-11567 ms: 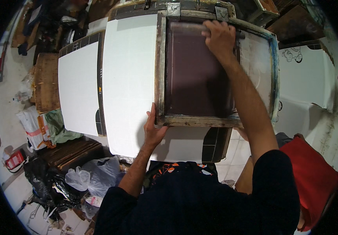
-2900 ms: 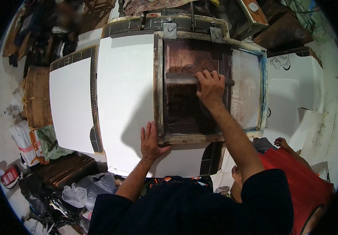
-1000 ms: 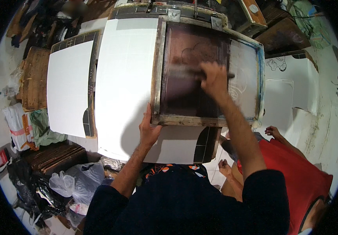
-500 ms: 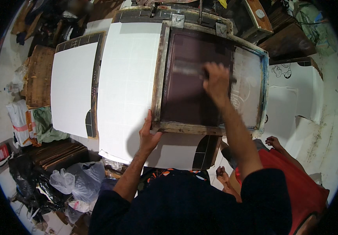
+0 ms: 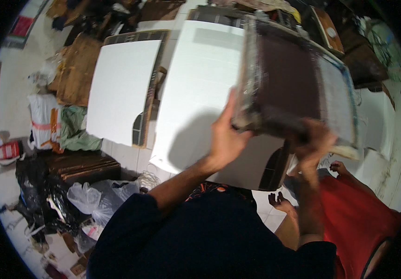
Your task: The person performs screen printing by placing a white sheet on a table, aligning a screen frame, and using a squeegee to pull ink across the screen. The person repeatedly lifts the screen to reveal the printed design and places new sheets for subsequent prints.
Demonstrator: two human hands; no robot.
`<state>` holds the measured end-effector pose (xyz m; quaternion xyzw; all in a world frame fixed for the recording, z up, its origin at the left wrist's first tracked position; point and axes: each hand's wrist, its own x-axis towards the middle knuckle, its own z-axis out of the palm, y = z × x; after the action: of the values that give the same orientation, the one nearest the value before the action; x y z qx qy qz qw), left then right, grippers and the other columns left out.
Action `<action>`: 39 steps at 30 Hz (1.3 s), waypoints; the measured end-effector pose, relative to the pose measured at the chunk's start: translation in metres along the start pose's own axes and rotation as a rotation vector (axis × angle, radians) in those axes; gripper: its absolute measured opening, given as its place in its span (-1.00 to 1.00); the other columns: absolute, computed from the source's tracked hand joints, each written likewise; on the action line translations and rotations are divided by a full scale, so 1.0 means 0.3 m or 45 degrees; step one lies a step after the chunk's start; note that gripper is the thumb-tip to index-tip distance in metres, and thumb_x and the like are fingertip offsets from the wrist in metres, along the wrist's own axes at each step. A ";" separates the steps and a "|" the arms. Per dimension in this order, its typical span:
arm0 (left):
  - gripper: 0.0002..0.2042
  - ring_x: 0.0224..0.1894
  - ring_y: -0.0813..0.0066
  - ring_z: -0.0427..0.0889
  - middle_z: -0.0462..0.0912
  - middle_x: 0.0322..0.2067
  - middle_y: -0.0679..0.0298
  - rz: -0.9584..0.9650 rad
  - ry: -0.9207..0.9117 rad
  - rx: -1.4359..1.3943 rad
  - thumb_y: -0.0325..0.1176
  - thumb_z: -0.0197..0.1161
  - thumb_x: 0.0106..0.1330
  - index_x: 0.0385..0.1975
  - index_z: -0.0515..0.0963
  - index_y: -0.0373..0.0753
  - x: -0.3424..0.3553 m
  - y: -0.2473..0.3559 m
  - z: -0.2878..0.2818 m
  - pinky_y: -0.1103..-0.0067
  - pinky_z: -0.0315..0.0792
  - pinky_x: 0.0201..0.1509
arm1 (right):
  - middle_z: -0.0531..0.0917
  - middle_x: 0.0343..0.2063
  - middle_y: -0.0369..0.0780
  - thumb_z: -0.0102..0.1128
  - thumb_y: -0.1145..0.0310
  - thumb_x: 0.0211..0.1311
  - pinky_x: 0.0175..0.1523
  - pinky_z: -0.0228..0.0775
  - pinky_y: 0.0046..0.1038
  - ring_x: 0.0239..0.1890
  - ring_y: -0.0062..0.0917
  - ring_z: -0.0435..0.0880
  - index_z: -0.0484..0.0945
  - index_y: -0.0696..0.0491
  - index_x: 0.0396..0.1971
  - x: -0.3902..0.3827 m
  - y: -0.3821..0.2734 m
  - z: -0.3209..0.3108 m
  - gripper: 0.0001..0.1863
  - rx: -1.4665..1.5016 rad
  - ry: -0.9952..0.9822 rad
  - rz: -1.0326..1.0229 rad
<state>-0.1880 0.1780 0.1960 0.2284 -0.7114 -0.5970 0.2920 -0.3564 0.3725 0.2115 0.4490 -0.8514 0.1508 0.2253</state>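
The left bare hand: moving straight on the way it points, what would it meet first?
The left bare hand would probably meet the left side of the weathered, rectangular wooden frame first; it seems to touch the near-left corner. Depth is unclear, so it might instead skim the flat white sheet.

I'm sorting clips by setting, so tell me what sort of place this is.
Probably a screen-printing workshop: a framed screen with a dark panel sits partly over a large white sheet, and a second white sheet lies on a dark-edged board to the left.
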 end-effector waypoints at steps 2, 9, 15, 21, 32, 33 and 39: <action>0.08 0.14 0.26 0.69 0.54 0.27 -0.08 0.022 -0.015 -0.248 -0.57 0.57 0.14 0.59 -0.07 -0.25 0.089 0.138 -0.018 0.40 0.61 0.24 | 0.73 -0.26 -0.32 0.60 -0.03 -0.12 -0.06 0.36 -0.29 -0.18 -0.36 0.69 0.70 -0.10 -0.19 0.209 0.076 -0.100 -0.50 -0.096 0.173 -0.031; -0.29 0.06 0.37 0.71 0.62 0.22 0.06 -0.009 0.168 -0.019 -0.30 0.40 0.41 0.48 0.22 -0.35 0.257 -0.401 -0.667 0.46 0.57 0.16 | 0.73 0.03 0.04 0.51 -0.19 0.15 0.24 0.46 -0.28 0.12 -0.19 0.69 0.64 0.23 0.14 0.719 0.307 -0.295 -0.19 -0.153 0.172 0.295; -0.43 -0.07 0.04 0.73 0.69 0.01 -0.01 -1.196 1.548 -0.597 -0.23 0.40 0.26 0.13 0.48 -0.57 -0.471 -1.247 -1.287 0.14 0.68 -0.07 | 0.56 0.23 0.17 0.36 -0.25 0.27 0.43 0.30 -0.17 0.33 -0.09 0.52 0.48 0.32 0.30 0.908 0.516 -0.343 -0.06 -0.108 0.155 0.193; -0.39 0.48 0.13 0.27 0.34 0.44 -0.02 -1.328 1.439 -0.894 -0.10 0.34 0.39 0.38 0.39 -0.21 -0.739 -1.413 -1.313 -0.16 0.09 0.46 | 0.45 0.35 0.13 0.24 -0.42 0.22 0.53 0.19 -0.08 0.42 -0.06 0.41 0.39 0.23 0.39 1.063 0.582 -0.387 0.05 -0.172 0.096 0.311; -0.79 0.06 0.05 0.70 0.68 -0.02 0.03 -1.328 1.588 -1.177 -0.37 0.06 0.56 -0.02 0.54 -0.36 -0.658 -1.468 -1.294 0.12 0.65 0.17 | 0.52 0.29 0.09 0.21 -0.41 0.25 0.49 0.25 -0.11 0.35 -0.17 0.50 0.46 0.21 0.35 1.126 0.533 -0.390 0.00 -0.144 0.151 0.274; -0.79 0.05 0.05 0.70 0.69 -0.02 0.03 -1.300 1.579 -1.219 -0.36 0.07 0.55 -0.02 0.54 -0.35 -0.645 -1.472 -1.290 0.12 0.66 0.15 | 0.55 0.26 0.10 0.22 -0.42 0.24 0.48 0.26 -0.15 0.33 -0.18 0.53 0.47 0.24 0.33 1.128 0.514 -0.389 0.01 -0.126 0.133 0.295; -0.75 0.03 0.06 0.72 0.70 -0.01 0.04 -1.145 1.583 -1.251 -0.39 0.04 0.48 -0.01 0.54 -0.39 -0.606 -1.358 -1.271 0.15 0.63 0.21 | 0.63 0.17 0.11 0.27 -0.45 0.16 0.42 0.29 -0.25 0.23 -0.19 0.61 0.50 0.28 0.30 1.112 0.446 -0.396 0.07 0.038 0.078 0.295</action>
<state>0.1966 -0.0469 -0.1860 0.6151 0.0648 -0.6597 0.4269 -0.6034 0.2684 0.4789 0.3460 -0.8880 0.2021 0.2257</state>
